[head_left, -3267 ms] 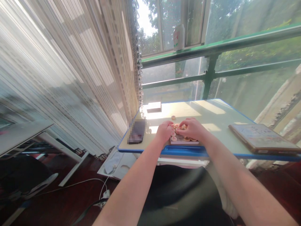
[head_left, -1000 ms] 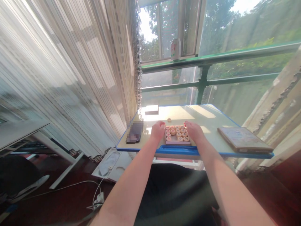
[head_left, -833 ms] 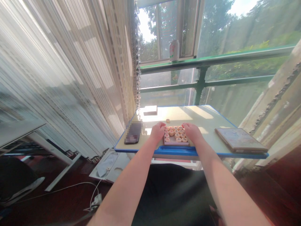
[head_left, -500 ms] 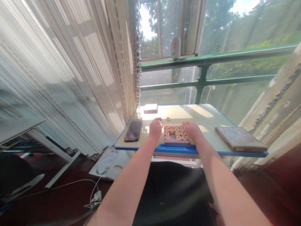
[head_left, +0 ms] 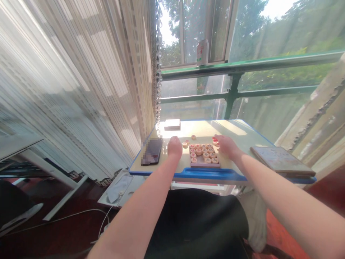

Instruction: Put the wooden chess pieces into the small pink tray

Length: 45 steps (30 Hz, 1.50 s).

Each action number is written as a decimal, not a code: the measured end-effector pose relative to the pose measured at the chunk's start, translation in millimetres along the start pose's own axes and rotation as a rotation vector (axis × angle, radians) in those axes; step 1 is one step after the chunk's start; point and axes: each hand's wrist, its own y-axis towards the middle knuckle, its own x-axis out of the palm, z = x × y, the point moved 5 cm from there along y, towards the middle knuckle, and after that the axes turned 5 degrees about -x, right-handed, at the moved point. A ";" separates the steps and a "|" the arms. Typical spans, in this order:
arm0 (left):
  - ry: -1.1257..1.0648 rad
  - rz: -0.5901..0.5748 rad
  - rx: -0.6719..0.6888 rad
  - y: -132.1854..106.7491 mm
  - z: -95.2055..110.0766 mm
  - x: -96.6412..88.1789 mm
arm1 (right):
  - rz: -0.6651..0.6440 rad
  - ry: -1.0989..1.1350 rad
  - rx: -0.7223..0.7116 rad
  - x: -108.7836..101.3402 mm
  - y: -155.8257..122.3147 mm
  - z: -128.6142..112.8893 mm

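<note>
In front of me a shallow pinkish box [head_left: 205, 165] holds rows of round wooden Chinese chess pieces [head_left: 207, 155], with a gap near its front left. My left hand [head_left: 175, 148] rests on the table left of the box, its fingers curled in; anything inside them is hidden. Just right of that hand lie a loose piece [head_left: 184, 145] and a small one partly behind it. One more loose piece [head_left: 193, 137] sits behind the box. Beyond the box's right rear corner, my right hand [head_left: 226, 146] has its fingertips closed around a chess piece [head_left: 215, 143].
The blue-edged table [head_left: 239, 135] carries a dark phone [head_left: 152, 151] at left, a white box [head_left: 172, 124] at the back and a flat wooden-edged case [head_left: 281, 158] at right. A can [head_left: 202, 53] stands on the green railing [head_left: 258, 65]. Curtains [head_left: 107, 72] hang at left.
My right hand has moved off the box's right edge, outward to the right, and now has a piece at its fingertips. My left hand has drawn slightly left and its fingers have curled in.
</note>
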 end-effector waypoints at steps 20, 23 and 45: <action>-0.519 -0.430 -0.504 83.6 12.8 73.7 | -0.214 0.605 0.250 63.4 77.4 -6.8; -0.528 -0.431 -0.450 74.3 17.7 74.1 | -0.252 0.616 0.236 68.4 71.8 -13.7; -0.684 -0.491 -0.580 49.6 30.2 81.2 | -0.269 0.711 0.163 68.9 69.3 -14.4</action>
